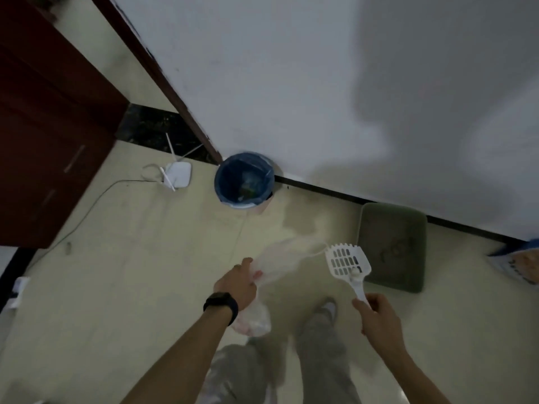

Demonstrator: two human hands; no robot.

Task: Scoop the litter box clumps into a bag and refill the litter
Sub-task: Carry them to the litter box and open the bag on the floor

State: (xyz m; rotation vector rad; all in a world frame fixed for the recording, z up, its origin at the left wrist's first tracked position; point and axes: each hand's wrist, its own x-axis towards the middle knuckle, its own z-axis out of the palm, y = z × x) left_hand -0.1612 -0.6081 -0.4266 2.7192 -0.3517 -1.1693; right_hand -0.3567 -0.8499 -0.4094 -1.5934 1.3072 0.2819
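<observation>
The left hand, a black band on its wrist, gripped a thin translucent plastic bag, while the right hand, held apart from it, curled round the handle of a white slotted plastic litter scoop. Just beyond the scoop, a grey-green rectangular litter box sat on the pale floor against the white wall. Farther left stood a round bin with a blue liner, and beside it lay a white router.

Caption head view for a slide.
Left hand grips the bag, right hand holds the scoop; litter box by the wall.
</observation>
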